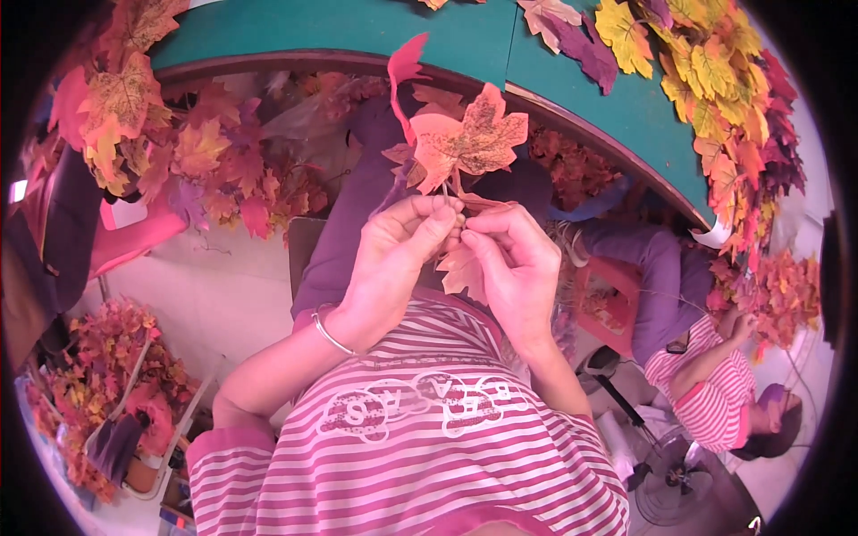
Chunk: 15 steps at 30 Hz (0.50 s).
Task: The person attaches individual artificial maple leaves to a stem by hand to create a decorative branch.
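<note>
Artificial maple leaves (478, 138) in orange and pink with dark speckles stand above my fingertips, in front of my lap. My left hand (389, 259), with a silver bangle at its wrist, pinches their thin stems between thumb and forefinger. Close beside it, my right hand (518, 268) is closed in a pinch at the same stems, its fingertips almost touching the left ones. A paler orange leaf (462, 271) hangs below, between the two hands. The exact spot where the stems meet is partly covered by my fingers.
A green table (340, 31) curves across the far side, with yellow leaves (706, 67) piled at its right. Orange leaf bunches (125, 98) hang at the left. More leaves fill a basket (116, 357) at lower left. A co-worker (706, 375) sits at right near a fan (675, 478).
</note>
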Each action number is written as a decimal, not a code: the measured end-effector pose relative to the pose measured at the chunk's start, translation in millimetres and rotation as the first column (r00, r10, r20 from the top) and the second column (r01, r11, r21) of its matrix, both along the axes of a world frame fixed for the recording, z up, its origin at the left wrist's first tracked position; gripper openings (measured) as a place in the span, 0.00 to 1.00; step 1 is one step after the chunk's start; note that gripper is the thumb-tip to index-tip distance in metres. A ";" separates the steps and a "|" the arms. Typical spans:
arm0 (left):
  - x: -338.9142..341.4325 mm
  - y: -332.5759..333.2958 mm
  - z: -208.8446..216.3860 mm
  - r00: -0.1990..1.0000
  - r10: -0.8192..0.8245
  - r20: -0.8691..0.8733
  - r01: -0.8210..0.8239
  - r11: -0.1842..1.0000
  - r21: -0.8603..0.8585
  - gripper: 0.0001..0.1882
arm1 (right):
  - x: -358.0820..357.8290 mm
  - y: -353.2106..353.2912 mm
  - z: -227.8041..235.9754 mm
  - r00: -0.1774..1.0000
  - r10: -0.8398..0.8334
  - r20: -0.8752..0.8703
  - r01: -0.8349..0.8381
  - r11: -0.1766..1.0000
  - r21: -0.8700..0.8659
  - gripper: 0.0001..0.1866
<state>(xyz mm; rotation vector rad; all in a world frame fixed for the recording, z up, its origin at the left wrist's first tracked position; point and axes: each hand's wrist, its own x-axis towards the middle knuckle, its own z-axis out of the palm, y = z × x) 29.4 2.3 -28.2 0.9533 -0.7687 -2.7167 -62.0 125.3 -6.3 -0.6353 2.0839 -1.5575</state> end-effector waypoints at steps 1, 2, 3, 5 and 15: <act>1.5 0.4 -1.5 1.000 -0.013 -0.025 0.012 1.000 -0.019 0.11 | 1.0 -1.0 -0.2 1.000 -0.009 0.013 0.009 1.000 -0.013 0.05; 2.9 0.8 -2.9 0.998 -0.026 -0.051 0.024 0.999 -0.038 0.11 | 2.1 -2.3 0.7 1.000 -0.009 0.012 0.009 1.000 -0.012 0.05; 4.7 0.7 -3.7 0.998 -0.025 -0.051 0.023 0.999 -0.036 0.11 | 3.2 -3.6 2.5 1.000 -0.017 -0.008 0.017 1.000 -0.007 0.05; 7.9 -0.7 -6.1 0.990 -0.129 -0.057 0.130 0.992 0.000 0.09 | 3.4 -4.6 2.1 0.999 -0.023 -0.030 0.023 1.000 -0.001 0.05; 16.7 -2.2 -9.9 0.947 -0.319 0.030 0.303 0.861 -0.408 0.13 | -28.4 -5.8 -5.7 0.930 -0.017 0.366 0.048 0.996 -0.076 0.06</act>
